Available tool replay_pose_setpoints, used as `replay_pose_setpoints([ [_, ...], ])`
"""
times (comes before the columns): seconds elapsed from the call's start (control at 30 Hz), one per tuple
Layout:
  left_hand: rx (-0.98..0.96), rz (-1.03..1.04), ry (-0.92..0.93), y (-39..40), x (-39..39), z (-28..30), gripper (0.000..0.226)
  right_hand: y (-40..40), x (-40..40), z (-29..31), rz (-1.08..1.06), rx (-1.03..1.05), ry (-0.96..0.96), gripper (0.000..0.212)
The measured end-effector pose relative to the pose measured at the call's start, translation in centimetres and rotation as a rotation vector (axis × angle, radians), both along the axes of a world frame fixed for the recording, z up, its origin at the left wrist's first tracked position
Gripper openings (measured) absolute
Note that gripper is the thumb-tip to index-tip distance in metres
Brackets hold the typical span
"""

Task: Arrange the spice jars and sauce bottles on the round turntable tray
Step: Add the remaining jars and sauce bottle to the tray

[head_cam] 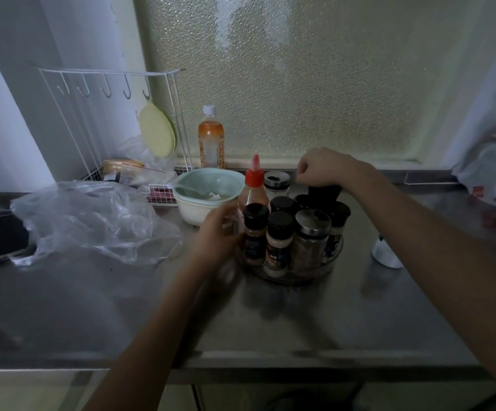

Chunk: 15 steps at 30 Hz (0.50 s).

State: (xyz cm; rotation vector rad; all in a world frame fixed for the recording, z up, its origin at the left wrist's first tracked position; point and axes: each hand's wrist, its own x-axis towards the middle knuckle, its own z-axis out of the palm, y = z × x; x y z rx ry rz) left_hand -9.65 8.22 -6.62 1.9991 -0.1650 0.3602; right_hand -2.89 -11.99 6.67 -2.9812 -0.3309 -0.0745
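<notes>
A clear round turntable tray (295,278) stands on the steel counter, packed with several spice jars: black-capped ones (279,241) at the front and a glass jar with a steel lid (312,235). A red-capped sauce bottle (253,185) stands at the tray's back left, and a steel-lidded glass jar (276,183) behind it. My left hand (218,232) curls around something at the tray's left edge, blurred, next to a black-capped jar (255,229). My right hand (323,167) is closed over the top of a dark jar (323,192) at the back of the tray.
A white and mint bowl (205,200) sits just left of the tray. A crumpled clear plastic bag (92,218) and a phone (0,238) lie further left. An orange drink bottle (211,140) and a wire rack (107,114) stand at the back. A small white object (386,252) is right of the tray.
</notes>
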Motion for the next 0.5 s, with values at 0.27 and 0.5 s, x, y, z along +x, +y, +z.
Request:
replay_pose_setpoints([
  [0.27, -0.017, 0.137, 0.015, -1.9, -1.7, -1.6, 0.060, 5.6, 1.1, -0.7, -0.040, -0.718, 0.175, 0.050],
  [0.5, -0.144, 0.046, 0.008, -2.8, -3.9, -1.5, 0.022, 6.8, 0.5, -0.9, -0.005, -0.880, 0.231, 0.065],
])
